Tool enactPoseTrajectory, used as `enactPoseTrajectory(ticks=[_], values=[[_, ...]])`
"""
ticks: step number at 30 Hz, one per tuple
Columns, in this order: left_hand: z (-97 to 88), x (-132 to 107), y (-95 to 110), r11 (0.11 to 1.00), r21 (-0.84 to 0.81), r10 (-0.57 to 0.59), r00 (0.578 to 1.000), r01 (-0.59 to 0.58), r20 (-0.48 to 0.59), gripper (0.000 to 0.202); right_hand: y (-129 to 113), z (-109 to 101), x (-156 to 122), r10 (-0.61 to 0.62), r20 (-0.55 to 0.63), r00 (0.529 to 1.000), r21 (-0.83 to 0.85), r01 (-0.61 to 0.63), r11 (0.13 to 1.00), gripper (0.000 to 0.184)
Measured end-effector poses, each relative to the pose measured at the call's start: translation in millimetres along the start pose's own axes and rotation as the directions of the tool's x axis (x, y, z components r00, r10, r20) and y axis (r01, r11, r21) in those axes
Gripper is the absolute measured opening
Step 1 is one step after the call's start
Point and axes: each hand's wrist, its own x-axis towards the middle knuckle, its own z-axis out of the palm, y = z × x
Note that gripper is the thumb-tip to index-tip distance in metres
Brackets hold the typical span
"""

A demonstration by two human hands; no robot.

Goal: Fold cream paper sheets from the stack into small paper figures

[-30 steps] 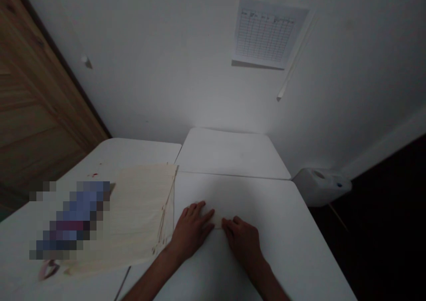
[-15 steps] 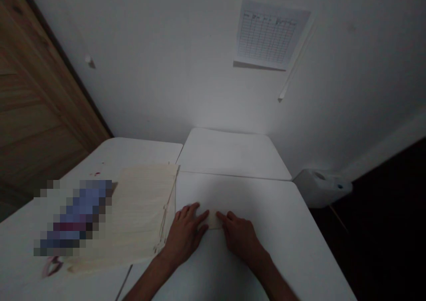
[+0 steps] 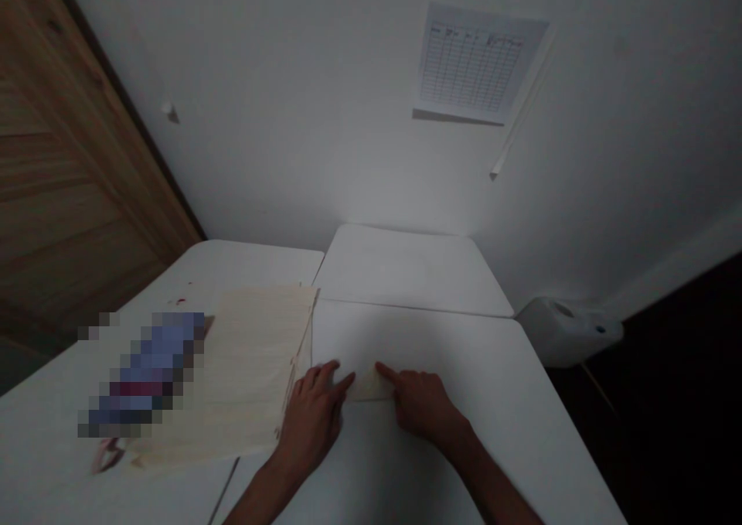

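A small pale cream piece, cloth by its look, (image 3: 366, 386) lies flat on the white table in front of me, between my hands. My right hand (image 3: 426, 405) is to its right, index finger stretched out with the tip on its upper part; the other fingers are curled and the thumb is mostly hidden. At its left edge rests my left hand (image 3: 316, 409), fingers apart, with the index finger pointing toward the piece. Neither hand grips anything. Left of my left hand, a large cream cloth (image 3: 249, 370) with frayed edges is spread out.
A blurred-out blue and dark red item (image 3: 148, 370) lies on the large cloth's left side, with a pinkish loop (image 3: 108, 455) below. White table boards (image 3: 417, 270) meet at seams. A white plastic container (image 3: 562, 335) stands beyond the right edge. A printed sheet (image 3: 478, 65) hangs on the wall.
My left hand has drawn back leftward from the small cream piece, leaving more of it in view. My right index finger stays on it. The whole view has shifted slightly.
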Motion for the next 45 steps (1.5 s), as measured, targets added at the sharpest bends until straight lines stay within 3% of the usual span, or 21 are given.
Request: enactPoseTrajectory(ticks=[4,10,22,28,34,39,45], values=[[7.9,-3.9,1.6,0.999,-0.045,-0.021,0.999,0.018,-0.049,0.049,-1.4,3.4,0.0,0.008,-0.023,1.0,0.01,-0.007,1.0,0.068],[10.2,-8.7,3.8,0.976,-0.179,0.104,0.986,-0.127,-0.134,0.04,-0.6,6.2,-3.3,0.042,-0.06,0.997,0.06,-0.038,0.997,0.059],[19.5,11.2,10.9,0.968,-0.187,0.169,0.986,-0.168,-0.012,0.019,5.3,8.9,-9.9,0.06,-0.141,0.988,0.212,-0.029,0.977,0.044],[25.2,13.4,4.4,0.964,-0.069,0.255,0.967,-0.255,-0.011,0.022,3.8,9.2,-15.2,0.055,-0.193,0.98,0.283,0.002,0.959,0.044],[26.5,14.2,4.4,0.936,0.092,0.337,0.941,-0.339,0.037,0.031,1.4,14.0,-9.8,0.056,-0.27,0.961,0.278,0.022,0.96,0.028],[25.0,11.9,4.4,0.922,0.134,0.368,0.929,-0.362,-0.021,0.031,0.8,18.9,-7.6,0.058,-0.323,0.945,0.327,0.054,0.943,0.025],[23.3,15.2,9.9,0.946,-0.036,0.31,0.931,-0.323,-0.194,0.021,-3.8,21.9,-9.2,0.117,-0.352,0.929,0.393,0.034,0.919,0.023]])
